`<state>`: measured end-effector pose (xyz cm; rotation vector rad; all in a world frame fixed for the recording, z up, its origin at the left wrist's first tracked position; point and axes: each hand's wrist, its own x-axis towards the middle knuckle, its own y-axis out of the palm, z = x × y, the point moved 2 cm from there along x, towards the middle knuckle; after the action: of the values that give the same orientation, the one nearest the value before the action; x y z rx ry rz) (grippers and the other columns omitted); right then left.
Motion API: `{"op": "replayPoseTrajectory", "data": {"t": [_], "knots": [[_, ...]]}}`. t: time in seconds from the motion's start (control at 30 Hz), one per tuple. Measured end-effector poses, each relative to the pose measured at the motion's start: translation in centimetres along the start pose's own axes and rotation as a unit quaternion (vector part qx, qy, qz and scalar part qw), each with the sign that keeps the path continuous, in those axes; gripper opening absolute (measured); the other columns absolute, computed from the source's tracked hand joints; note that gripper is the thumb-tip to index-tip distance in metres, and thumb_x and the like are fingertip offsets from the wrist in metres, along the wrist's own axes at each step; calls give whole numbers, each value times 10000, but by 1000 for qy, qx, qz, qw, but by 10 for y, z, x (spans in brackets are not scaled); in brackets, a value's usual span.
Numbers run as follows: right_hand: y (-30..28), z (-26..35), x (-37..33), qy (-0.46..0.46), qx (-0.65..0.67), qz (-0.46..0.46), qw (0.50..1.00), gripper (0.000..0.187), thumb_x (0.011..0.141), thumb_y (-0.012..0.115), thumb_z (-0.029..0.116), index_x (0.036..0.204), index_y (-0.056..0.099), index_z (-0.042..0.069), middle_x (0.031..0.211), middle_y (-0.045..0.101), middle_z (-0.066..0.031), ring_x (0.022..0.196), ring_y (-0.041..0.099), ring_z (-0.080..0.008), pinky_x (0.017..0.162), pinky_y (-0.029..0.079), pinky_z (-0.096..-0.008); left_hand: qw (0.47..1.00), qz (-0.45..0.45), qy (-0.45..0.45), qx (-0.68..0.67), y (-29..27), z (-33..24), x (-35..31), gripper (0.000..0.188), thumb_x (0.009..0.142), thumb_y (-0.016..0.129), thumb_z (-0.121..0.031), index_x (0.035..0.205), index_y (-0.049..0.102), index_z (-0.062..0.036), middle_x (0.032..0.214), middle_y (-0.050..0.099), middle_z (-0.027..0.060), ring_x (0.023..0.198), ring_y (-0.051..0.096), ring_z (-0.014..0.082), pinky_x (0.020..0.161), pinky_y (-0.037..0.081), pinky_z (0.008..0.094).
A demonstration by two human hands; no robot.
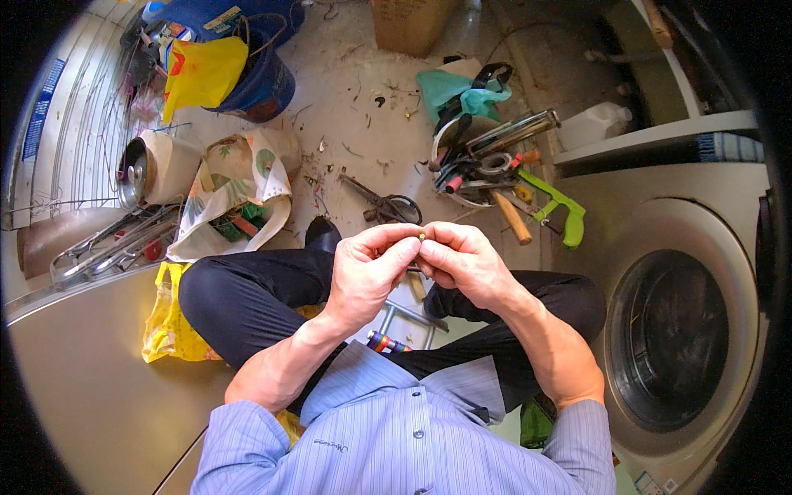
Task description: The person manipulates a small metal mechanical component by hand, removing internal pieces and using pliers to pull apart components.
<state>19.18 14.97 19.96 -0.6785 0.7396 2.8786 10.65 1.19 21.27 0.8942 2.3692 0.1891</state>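
Dusty concrete floor (346, 99): scissors (381, 202), green-handled saw (554, 206), blue bucket (264, 82), cardboard box (408, 25).

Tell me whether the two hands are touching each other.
Touching. The head view shows the left hand and right hand with fingertips pressed together around a small brass-coloured piece, no gap between them.

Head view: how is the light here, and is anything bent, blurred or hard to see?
Head view: even daylight, soft shadows, mild glare on the washing machine top. Fisheye bends straight edges near the rim, where black corners close the picture. The left hand and right hand are sharp at the centre, yet the small brass-coloured piece pinched between their fingertips is too small to identify.
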Motion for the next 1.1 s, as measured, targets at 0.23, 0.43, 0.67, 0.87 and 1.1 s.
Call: {"op": "replayPoseTrajectory", "data": {"t": [0.23, 0.43, 0.67, 0.87, 1.1], "knots": [[-1, -3, -1, 28, 0, -8, 1000, 174, 986, 536, 213, 960, 614, 60, 716, 554, 56, 556, 418, -10, 478, 310, -182, 999, 10, -47, -9, -3, 1, 3, 195, 902, 652, -93, 1072, 686, -3, 669, 602, -29, 498, 425, 8, 451, 317, 175], [-3, 0, -3, 17, 1, -20, 1000, 177, 972, 568, 211, 956, 637, 48, 718, 566, 44, 570, 445, -15, 483, 323, -185, 998, 18, -52, -27, -3, 0, 3, 207, 896, 659, -97, 1079, 683, -3, 646, 583, -34, 475, 412, 13, 436, 302, 178], [-5, 5, -4, -19, 23, -64, 997, 167, 940, 620, 189, 958, 655, 27, 732, 586, 26, 594, 486, -26, 498, 345, -182, 999, 4, -24, -23, -2, 2, 1, 208, 888, 666, -82, 1081, 683, -8, 662, 589, -34, 490, 421, 13, 437, 299, 178], [-4, 9, -6, -46, 3, -93, 995, 145, 912, 642, 143, 943, 665, 3, 779, 619, 5, 676, 539, -49, 586, 426, -203, 1000, 3, 3, -19, 1, 3, 0, 205, 870, 678, -49, 1073, 679, -17, 692, 605, -38, 506, 429, 6, 442, 306, 175], [-4, 12, -8, -46, -11, -111, 993, 136, 894, 653, 105, 957, 670, -14, 843, 661, -22, 767, 585, -69, 694, 482, -224, 998, -14, -10, -52, -1, 8, 0, 185, 867, 687, -49, 1051, 680, -23, 684, 599, -38, 495, 433, 7, 432, 297, 170]]}}
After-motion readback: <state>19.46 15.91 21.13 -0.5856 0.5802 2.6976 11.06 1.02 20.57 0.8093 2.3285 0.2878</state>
